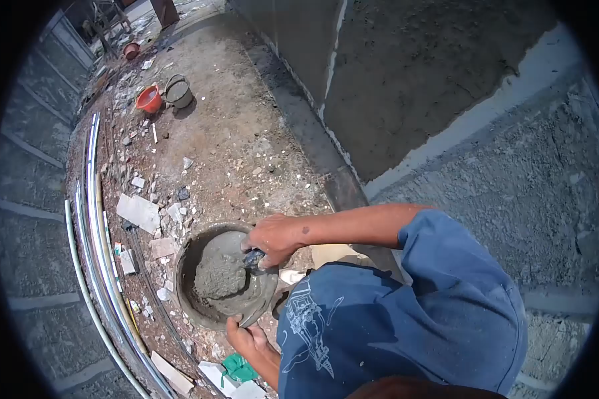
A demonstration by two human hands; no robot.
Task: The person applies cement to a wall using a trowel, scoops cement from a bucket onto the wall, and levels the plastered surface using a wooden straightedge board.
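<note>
My right hand (274, 239) is wrapped round the dark handle of a tool (253, 258) over a round bucket (188, 307). The tool's working end is not clearly visible. Wet grey mortar (221, 271) lies in the bucket, heaped in the middle and smeared up the inner wall. At the bucket's near edge, my left hand (247, 340) grips the rim, with its thumb on top. The bucket stands on rubble-strewn ground beside my blue shirt.
An orange bucket (149, 100) and a grey bucket (178, 93) stand farther off. Long pipes (103, 246) run along the left. Broken tile pieces (140, 213) and a green cloth or bag (239, 367) lie nearby. A partly plastered wall (419, 86) rises at the upper right.
</note>
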